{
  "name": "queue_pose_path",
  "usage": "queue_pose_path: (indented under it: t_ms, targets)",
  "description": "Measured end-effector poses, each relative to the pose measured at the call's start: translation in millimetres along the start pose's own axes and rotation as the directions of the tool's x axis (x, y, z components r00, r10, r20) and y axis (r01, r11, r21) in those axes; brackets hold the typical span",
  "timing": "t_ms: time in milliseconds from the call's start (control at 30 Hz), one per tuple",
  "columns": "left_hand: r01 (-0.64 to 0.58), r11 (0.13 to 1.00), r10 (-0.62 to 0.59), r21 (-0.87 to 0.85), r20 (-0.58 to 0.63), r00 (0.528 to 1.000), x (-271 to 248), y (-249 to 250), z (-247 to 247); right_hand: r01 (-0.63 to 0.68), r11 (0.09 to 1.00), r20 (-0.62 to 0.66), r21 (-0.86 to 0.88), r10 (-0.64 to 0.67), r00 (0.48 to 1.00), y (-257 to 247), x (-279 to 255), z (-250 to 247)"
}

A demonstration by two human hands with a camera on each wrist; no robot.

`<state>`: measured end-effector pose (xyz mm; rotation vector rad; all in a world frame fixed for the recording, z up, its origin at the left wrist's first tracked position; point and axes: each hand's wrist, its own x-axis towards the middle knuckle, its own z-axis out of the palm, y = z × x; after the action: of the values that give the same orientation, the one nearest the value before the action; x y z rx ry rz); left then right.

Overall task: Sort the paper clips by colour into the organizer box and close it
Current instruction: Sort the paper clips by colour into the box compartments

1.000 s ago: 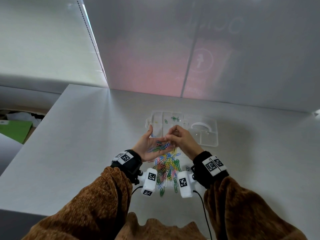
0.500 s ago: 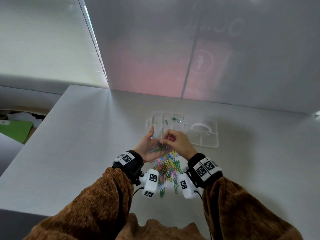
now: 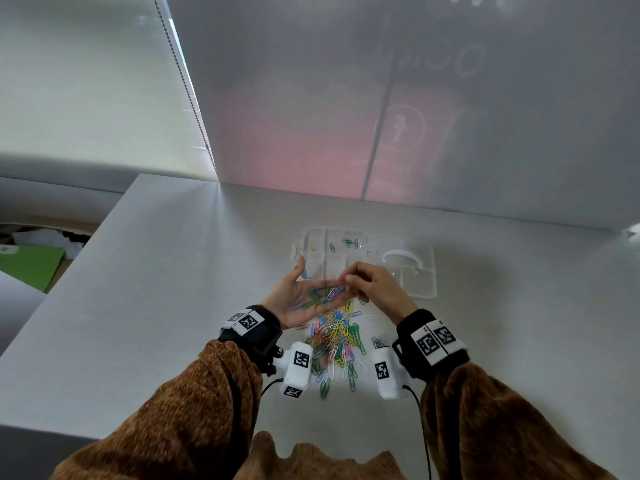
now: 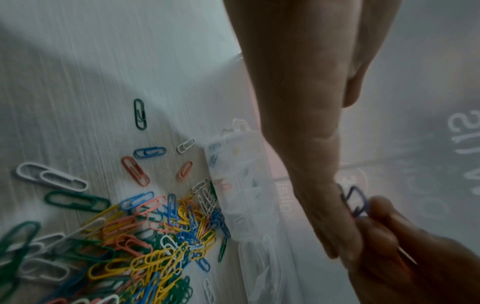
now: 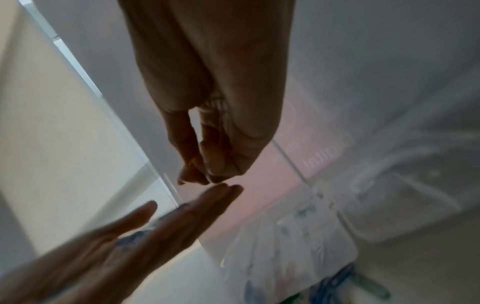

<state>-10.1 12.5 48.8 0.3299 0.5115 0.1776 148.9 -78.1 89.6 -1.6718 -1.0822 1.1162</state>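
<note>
My left hand [image 3: 298, 296] lies palm up and flat above the table, carrying several coloured paper clips [image 3: 322, 294] on its palm. The fingertips of my right hand [image 3: 349, 282] meet at the left hand's fingertips. From the left wrist, the right hand [image 4: 371, 216] is seen pinching a blue clip [image 4: 355, 202]. The clear organizer box [image 3: 313, 237] stands open just beyond the hands, with green clips [image 3: 349, 242] in a far compartment. A mixed pile of clips [image 3: 337, 341] lies on the table under and behind the hands.
The box's clear lid [image 3: 420, 282] with a white handle [image 3: 401, 256] lies open to the right. A frosted wall stands close behind the box. The table's left edge drops to a green sheet [image 3: 27, 268]. Loose clips [image 4: 137, 170] are scattered beside the pile.
Half a second ago my right hand held something red near the box's near edge. Its fingertips are now back at the left palm, on a blue clip. The left hand stayed palm up.
</note>
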Motion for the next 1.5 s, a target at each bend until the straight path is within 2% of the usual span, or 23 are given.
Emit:
queue_pose_path:
  t_ms: [233,367,467,767,967,1233,1300,1367,1433,1500]
  targets:
    - [-0.002,0.991,0.004,0.131,-0.018,1.0,-1,-4,3,0.175,0.955,0.024,-0.239,-0.174,0.984,1,-8,-7]
    - [-0.015,0.995,0.021,0.1,-0.057,0.998,3,-6,3,0.278,0.864,0.107,-0.42,-0.256,0.961,4,-8,0]
    - [-0.01,0.997,0.015,0.072,-0.076,0.997,1,-5,5,0.326,0.808,0.147,-0.491,-0.292,0.945,7,-4,6]
    - [0.016,1.0,-0.016,0.0,-0.02,1.0,-5,-2,0,0.388,0.735,0.165,-0.556,-0.36,0.918,13,5,21]
    - [0.01,1.0,-0.012,-0.022,-0.08,0.997,-1,-3,-5,0.464,0.655,0.247,-0.596,-0.401,0.882,13,9,20]
    - [0.03,0.999,-0.033,-0.019,-0.16,0.987,3,-7,-6,0.61,0.502,0.408,-0.613,-0.46,0.789,19,9,15]
    - [0.047,0.998,-0.052,-0.033,-0.166,0.985,4,-9,-9,0.608,0.519,0.403,-0.601,-0.46,0.791,21,11,15]
    - [0.067,0.996,-0.074,-0.054,-0.154,0.985,4,-8,-9,0.578,0.601,0.371,-0.551,-0.445,0.815,22,11,15]
    - [0.085,0.994,-0.093,-0.072,-0.115,0.989,3,-7,-12,0.469,0.778,0.242,-0.418,-0.402,0.883,19,11,15]
    - [0.106,0.993,-0.108,-0.053,-0.042,0.993,0,-5,-17,0.247,0.948,0.059,-0.203,-0.24,0.969,16,16,7]
